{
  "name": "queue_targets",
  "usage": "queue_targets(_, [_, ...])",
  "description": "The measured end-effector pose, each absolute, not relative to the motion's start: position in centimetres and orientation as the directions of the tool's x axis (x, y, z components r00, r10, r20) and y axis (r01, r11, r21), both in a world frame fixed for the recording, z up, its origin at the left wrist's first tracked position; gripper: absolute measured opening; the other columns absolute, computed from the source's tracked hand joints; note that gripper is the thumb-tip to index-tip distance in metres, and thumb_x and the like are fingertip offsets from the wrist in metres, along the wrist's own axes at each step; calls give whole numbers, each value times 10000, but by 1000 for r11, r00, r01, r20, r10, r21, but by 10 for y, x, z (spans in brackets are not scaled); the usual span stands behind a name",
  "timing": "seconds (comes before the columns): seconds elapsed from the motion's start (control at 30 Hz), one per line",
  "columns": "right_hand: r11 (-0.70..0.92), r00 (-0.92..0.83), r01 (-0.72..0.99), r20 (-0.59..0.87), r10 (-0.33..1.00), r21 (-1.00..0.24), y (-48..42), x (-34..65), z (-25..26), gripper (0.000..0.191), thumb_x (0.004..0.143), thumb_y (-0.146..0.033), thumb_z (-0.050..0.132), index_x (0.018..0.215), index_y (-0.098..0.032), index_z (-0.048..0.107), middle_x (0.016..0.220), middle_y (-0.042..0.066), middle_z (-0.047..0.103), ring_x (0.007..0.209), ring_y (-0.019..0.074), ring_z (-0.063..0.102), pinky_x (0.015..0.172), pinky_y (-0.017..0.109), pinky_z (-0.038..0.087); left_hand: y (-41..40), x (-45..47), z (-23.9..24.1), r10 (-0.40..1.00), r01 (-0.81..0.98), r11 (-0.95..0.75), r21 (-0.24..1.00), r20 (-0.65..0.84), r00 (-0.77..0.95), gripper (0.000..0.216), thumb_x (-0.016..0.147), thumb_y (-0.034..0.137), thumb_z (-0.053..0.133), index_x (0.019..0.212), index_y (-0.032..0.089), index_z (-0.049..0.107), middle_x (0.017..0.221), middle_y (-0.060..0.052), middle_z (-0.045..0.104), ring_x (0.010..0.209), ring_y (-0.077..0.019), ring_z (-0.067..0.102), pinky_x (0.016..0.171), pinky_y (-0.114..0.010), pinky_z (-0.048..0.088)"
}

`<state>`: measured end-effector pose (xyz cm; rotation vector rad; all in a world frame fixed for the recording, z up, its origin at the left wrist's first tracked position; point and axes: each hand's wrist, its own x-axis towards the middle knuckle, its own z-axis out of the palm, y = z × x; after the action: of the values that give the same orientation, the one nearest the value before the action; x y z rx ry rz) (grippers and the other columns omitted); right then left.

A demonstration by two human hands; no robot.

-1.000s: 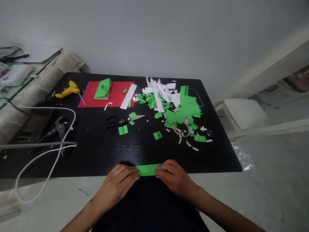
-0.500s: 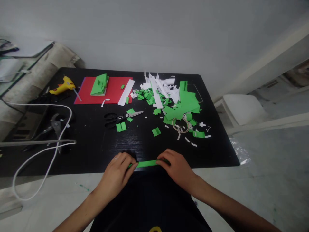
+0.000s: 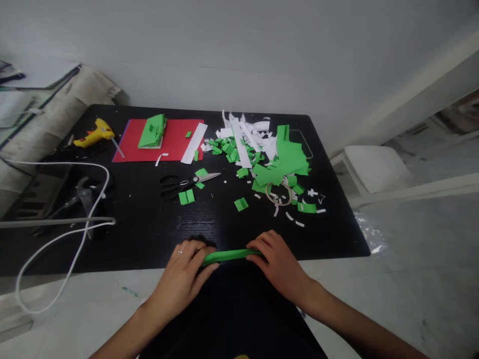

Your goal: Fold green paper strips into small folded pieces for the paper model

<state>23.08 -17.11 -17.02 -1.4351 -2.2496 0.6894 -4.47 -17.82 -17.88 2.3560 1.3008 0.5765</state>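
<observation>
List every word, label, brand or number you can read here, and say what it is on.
None can be read.
Glue gun: no legible marking.
Scissors: none visible.
Red sheet, green strip held by left hand and right hand: blank.
Papers at far left: too blurred.

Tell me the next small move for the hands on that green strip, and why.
Probably press the fold flat along its length. The left hand and right hand pinch the ends of the green paper strip at the table's near edge, and the strip looks narrow and slightly bowed, not yet creased flat.
</observation>
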Motion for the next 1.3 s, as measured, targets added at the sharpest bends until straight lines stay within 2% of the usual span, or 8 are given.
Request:
queue_targets(0.2, [375,-447,701,36,894,-607,-173,230,-165,187,871,-67,773,955,-198,668,1016,50,664,939,224,638,816,391,590,-174,-32,-171,857,709,-474,522,90,508,226,997,316,636,1199,215,631,1097,-79,639,978,-271,605,865,-455,502])
queue_targets(0.47, [439,-449,583,180,875,-683,-149,234,-149,131,948,-98,681,1015,-209,666,1234,92,647,1161,245,652,1000,418,584,-141,-23,-140,800,550,-322,770,-88,593,67,985,196,603,955,230,554,1084,-23,669,988,-192,662,838,-329,551])
queue_targets(0.63, [481,-233,630,442,866,-610,-93,234,-108,144,967,-237,698,1110,-256,699,1337,99,626,1316,309,587,1145,546,486,-101,-23,-107,864,454,-240,858,-24,503,171,1008,300,553,866,217,504,1094,-46,706,852,-161,683,526,-208,466])
queue_targets(0.7, [409,-60,586,466,883,-700,-73,231,-90,362,921,-323,765,1260,-277,646,1377,108,615,1349,330,571,1147,568,488,-86,-24,-90,890,490,-252,834,2,456,202,1014,303,536,841,217,474,956,-23,690,807,-155,656,554,-216,464])
queue_targets(0.8, [284,-5,297,296,955,-912,-47,224,-63,674,852,-430,827,1437,-314,513,1445,111,596,1265,312,654,1065,520,580,-64,-22,-61,896,523,-353,776,121,427,189,994,268,547,828,214,472,949,-16,675,824,-152,641,638,-248,490])
queue_targets(0.9, [193,-67,64,189,980,-979,-25,214,-37,680,821,-442,846,1410,-295,538,1438,129,618,1176,300,710,1027,502,612,-45,-15,-33,849,544,-504,671,267,457,144,958,196,561,837,211,484,1062,-29,677,866,-151,642,702,-277,497])
queue_targets(1.07, [292,52,-118,287,956,-949,0,206,-8,531,852,-394,818,1325,-283,605,1356,92,674,1266,294,667,1025,459,623,-23,0,1,754,567,-656,498,448,480,116,960,168,558,876,211,492,1116,-59,640,1049,-203,647,843,-341,518])
queue_targets(1.3, [141,-44,-288,161,986,-947,17,204,1,712,900,-424,772,1497,-246,427,1302,125,727,1102,275,759,986,438,631,-6,4,20,726,537,-688,489,465,507,132,953,165,605,897,223,502,1308,-56,634,1199,-220,628,933,-371,524])
